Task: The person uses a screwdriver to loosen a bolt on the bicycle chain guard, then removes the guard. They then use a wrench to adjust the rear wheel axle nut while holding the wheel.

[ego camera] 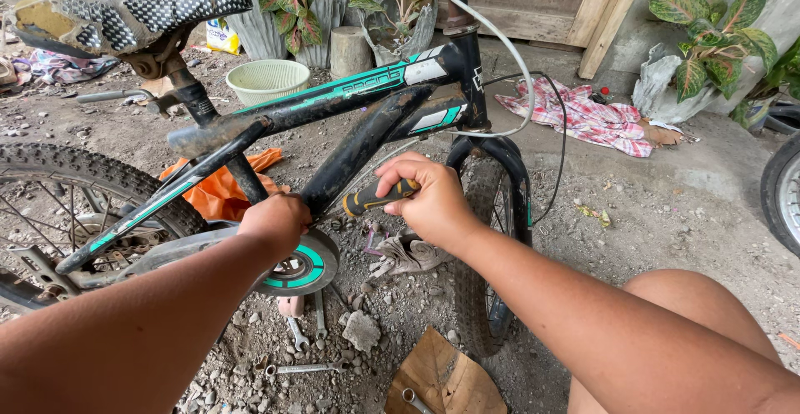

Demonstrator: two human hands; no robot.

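Nearest, at the bottom centre of the frame, a torn piece of cardboard point(444, 376) lies on the gravel with a small ring spanner point(414, 399) on it, and more spanners point(300, 331) are scattered on the stones just left of it, beside a lump of rock point(361, 329).

Above these, the right hand point(429, 202) is closed in a full fist around a black-and-yellow tool handle point(377, 198), whose tip points left toward the bicycle frame point(350, 152) and is hidden where it meets the bike. The left hand point(275, 224) is curled tight at the middle of the frame, just above the chainring guard point(304, 266); I cannot tell what it grips, since its fingers face away.

As a judgement, the tool could slip off whatever it bears on, because the tip works out of sight, and the knuckles would then strike the tube or the guard. Loose gravel could also swallow any small part that drops.

The down tube and the brake cable point(500, 56) crowd the working space, and the front wheel point(487, 297) stands close against the right forearm.

Farther off, an orange cloth point(218, 197) lies behind the frame, the saddle point(125, 16) fills the upper left, a pale green basket point(267, 79) sits beyond it, a checked cloth point(583, 114) lies at upper right, and potted plants point(708, 39) line the wall.
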